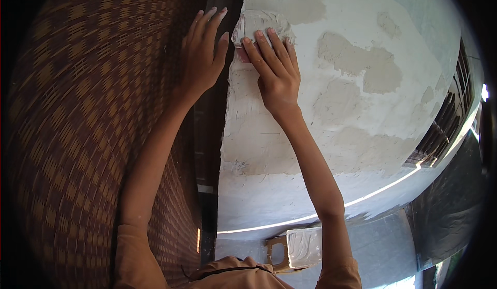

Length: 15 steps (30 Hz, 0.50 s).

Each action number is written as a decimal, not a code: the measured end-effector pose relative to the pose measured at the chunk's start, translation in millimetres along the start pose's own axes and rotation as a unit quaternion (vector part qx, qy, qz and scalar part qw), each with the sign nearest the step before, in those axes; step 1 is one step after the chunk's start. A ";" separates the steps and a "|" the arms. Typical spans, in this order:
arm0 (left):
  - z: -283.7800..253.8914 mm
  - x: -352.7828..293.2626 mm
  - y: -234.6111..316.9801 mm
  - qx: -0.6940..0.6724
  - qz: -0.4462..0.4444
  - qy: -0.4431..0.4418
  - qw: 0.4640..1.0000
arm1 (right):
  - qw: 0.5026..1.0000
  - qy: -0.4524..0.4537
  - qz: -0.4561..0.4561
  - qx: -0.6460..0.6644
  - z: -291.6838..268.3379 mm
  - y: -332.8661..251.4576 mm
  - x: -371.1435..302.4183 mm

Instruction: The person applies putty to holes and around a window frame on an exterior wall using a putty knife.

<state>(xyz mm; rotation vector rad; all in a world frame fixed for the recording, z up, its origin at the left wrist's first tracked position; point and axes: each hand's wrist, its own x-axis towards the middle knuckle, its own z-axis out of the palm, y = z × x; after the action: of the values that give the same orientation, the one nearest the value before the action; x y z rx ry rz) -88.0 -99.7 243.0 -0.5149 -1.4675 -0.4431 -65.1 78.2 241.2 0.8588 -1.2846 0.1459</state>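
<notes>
A pale wall (331,154) with dull grey-beige patches stands in front of me. Near its left edge, my right hand (278,71) presses against it, fingers stretched over a flat reddish scraper (243,56). Only a small part of that tool shows left of the fingers; my thumb is hidden. Fresh, ridged putty (259,22) lies just above the fingertips and along the wall's edge. My left hand (203,56) is raised beside that edge, empty, its fingers apart and whitish at the tips.
A brown and tan woven panel (93,123) rises close on my left, with a dark gap (211,134) between it and the wall. Below, a white-smeared tray (304,247) sits by a brown stool-like piece (278,253). A barred window (448,118) is at the far right.
</notes>
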 end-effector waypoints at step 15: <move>-13.0 3.0 -4.9 0.006 0.003 -0.003 1.000 | 0.982 -0.169 0.083 -0.006 -22.1 -21.4 -13.6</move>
<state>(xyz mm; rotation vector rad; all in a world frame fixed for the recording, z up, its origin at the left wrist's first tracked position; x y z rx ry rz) -80.1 -111.1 245.8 -0.5113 -1.4733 -0.4295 -40.7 82.1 218.4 0.7864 -1.6761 0.1272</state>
